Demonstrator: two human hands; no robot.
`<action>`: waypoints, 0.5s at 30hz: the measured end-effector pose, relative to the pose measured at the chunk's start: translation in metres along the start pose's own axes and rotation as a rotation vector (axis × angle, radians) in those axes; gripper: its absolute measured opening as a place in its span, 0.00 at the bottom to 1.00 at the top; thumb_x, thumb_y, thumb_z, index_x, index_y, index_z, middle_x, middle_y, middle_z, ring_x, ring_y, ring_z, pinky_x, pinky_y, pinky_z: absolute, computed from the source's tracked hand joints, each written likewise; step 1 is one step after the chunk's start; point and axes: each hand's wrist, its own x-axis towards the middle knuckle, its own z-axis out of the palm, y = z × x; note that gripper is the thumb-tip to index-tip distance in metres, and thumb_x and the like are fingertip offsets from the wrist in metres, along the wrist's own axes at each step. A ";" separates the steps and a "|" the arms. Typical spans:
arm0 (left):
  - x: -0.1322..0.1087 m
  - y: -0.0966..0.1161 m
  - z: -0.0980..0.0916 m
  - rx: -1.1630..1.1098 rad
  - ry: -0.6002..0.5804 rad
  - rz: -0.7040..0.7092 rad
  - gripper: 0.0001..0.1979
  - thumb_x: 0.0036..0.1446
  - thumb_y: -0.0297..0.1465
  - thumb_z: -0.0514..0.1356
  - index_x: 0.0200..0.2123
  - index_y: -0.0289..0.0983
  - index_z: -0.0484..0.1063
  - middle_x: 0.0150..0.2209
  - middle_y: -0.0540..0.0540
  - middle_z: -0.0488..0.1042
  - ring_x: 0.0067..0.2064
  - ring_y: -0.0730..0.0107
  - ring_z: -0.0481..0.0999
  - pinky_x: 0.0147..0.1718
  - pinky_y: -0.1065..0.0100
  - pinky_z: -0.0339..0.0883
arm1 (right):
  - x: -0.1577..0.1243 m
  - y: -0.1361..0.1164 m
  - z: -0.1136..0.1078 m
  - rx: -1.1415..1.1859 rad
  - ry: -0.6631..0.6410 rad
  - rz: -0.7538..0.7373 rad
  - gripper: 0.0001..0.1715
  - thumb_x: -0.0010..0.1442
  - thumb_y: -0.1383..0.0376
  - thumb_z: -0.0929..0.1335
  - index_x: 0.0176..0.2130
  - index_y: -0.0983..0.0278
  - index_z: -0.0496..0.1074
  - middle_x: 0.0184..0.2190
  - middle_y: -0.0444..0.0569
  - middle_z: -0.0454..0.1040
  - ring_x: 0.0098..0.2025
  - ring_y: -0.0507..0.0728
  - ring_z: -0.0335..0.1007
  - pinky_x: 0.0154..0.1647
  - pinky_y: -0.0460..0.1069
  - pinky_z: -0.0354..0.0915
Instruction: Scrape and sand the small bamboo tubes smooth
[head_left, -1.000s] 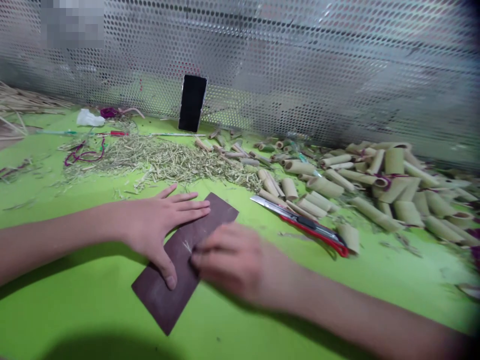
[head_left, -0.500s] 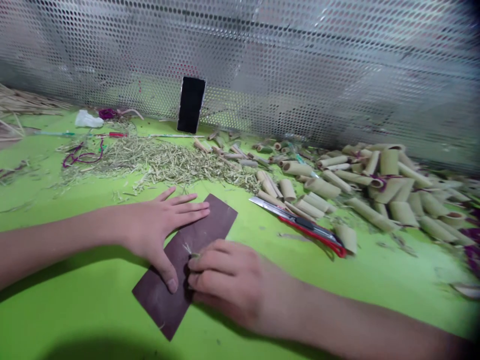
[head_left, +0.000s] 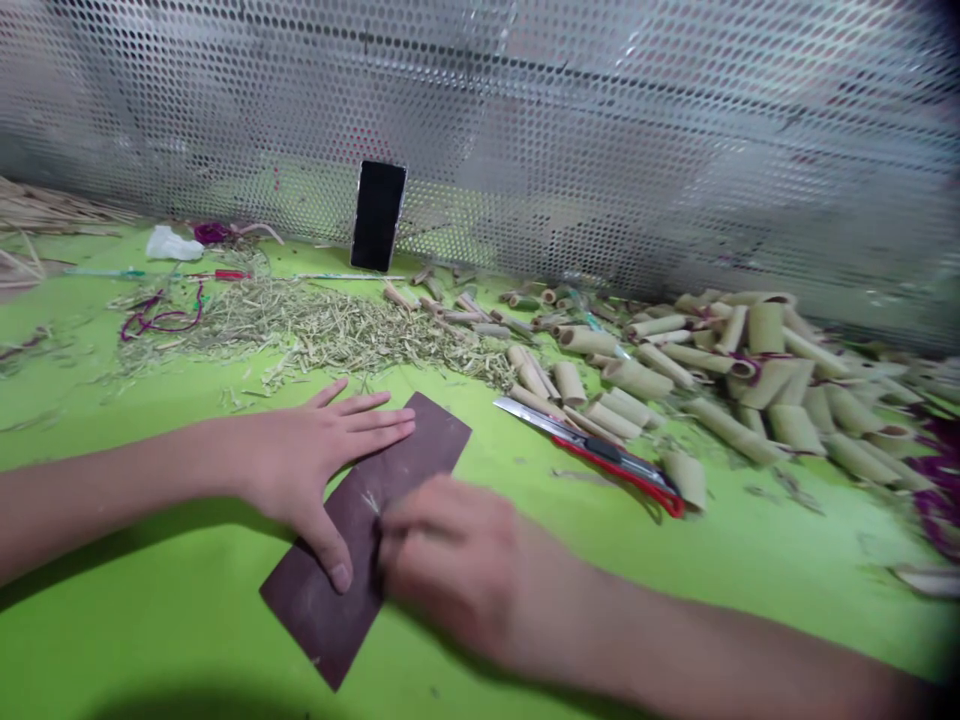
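A strip of dark brown sandpaper (head_left: 427, 440) lies slantwise on the green surface. My left hand (head_left: 300, 465) rests across its left edge with the fingers spread flat, thumb and fingertips pressing it down. Over the middle of the strip, my right hand (head_left: 457, 560) is closed, its fingers pinched together and smeared by motion. Whatever it pinches is hidden behind the fingers. A few pale fibres (head_left: 369, 502) stick up from the sandpaper beside the right fingertips. To the right lies a utility knife (head_left: 600, 452) with a red and black handle and its blade out.
Cut bamboo tubes (head_left: 795, 428) are heaped at the right, a few bound with purple string. Behind my hands spreads a pile of bamboo shavings (head_left: 345, 330). A phone (head_left: 379, 215) leans against a perforated metal screen (head_left: 525, 130). White crumpled tissue (head_left: 172, 243) lies at the back left.
My right hand blurs with motion over the same part of the sandpaper; a greenish edge at its fingertips no longer shows. My left hand stays on the strip. The view has shifted slightly.
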 end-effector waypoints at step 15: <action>0.000 0.001 -0.002 0.020 -0.013 -0.025 0.66 0.45 0.60 0.68 0.75 0.44 0.34 0.75 0.42 0.35 0.75 0.43 0.35 0.71 0.42 0.21 | 0.001 0.004 0.000 -0.132 0.108 0.225 0.06 0.68 0.67 0.68 0.37 0.63 0.75 0.39 0.52 0.78 0.39 0.57 0.74 0.42 0.54 0.74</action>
